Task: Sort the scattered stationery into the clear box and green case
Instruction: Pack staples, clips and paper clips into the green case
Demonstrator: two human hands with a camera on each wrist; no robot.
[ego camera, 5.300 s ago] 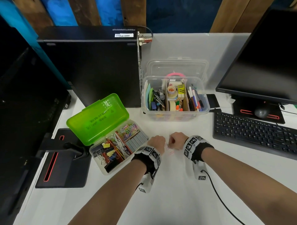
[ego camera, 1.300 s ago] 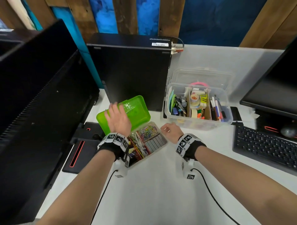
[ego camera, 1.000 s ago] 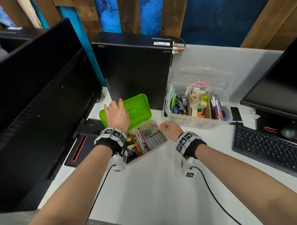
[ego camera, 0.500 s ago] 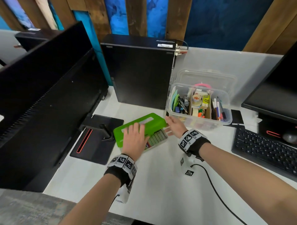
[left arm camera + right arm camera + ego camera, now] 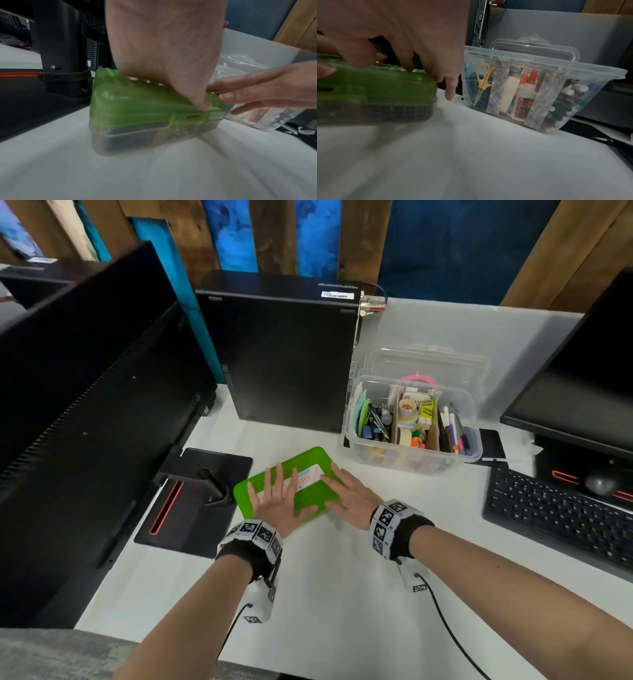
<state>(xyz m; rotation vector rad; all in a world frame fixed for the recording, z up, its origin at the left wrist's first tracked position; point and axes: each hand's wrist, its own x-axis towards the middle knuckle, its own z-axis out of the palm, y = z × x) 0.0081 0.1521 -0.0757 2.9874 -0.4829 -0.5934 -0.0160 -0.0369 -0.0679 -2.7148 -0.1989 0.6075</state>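
On the white bench (image 5: 342, 594) the clear box (image 5: 411, 463) stands open far right, its contents blurred together, while near left the green case (image 5: 308, 494) lies lid-down under the flat, spread left hand (image 5: 279, 503) and right hand (image 5: 349, 496), label half hidden.
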